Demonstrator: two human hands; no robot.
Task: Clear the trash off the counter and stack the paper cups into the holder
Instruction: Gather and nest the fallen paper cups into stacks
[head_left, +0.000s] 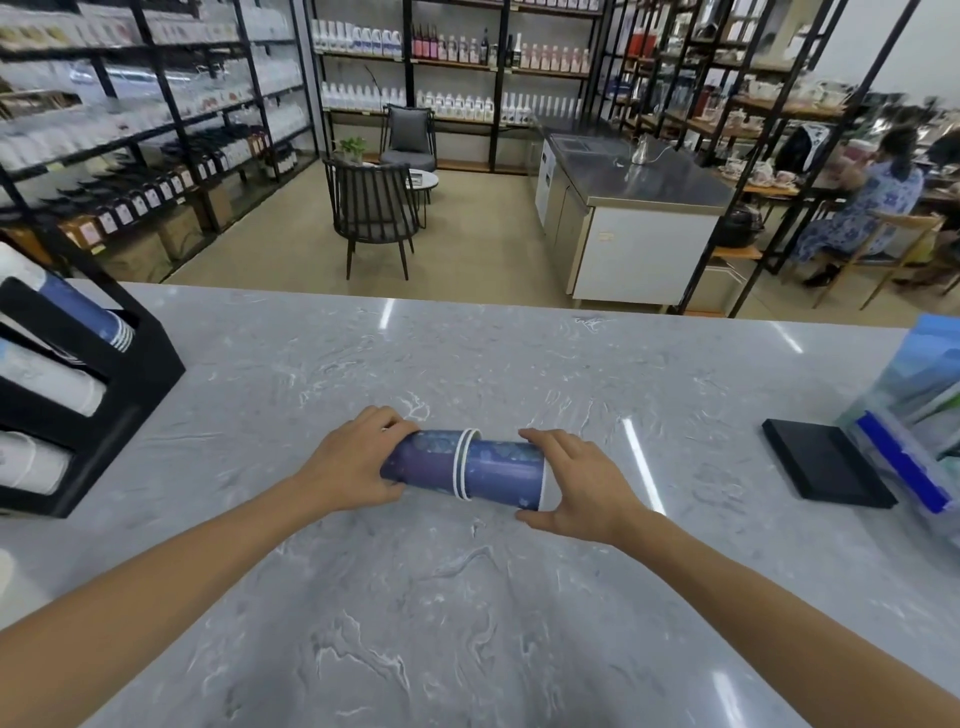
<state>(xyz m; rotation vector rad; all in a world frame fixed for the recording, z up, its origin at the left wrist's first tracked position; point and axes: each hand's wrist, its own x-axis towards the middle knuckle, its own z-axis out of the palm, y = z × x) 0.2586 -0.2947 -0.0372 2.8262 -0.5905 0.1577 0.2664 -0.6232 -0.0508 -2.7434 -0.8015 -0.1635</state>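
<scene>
A short nested stack of blue paper cups lies sideways just above the grey marble counter, held between both hands. My left hand grips the stack's closed bottom end. My right hand holds the open rim end of the rightmost cup, which sits partly inside the others. The black cup holder stands at the counter's left edge, with blue cups in its top slot and white cups in the slots below.
A flat black box lies at the right, beside clear plastic packages with blue and green contents. Beyond the counter are chairs, shelving, a steel work counter, and a seated person at the far right.
</scene>
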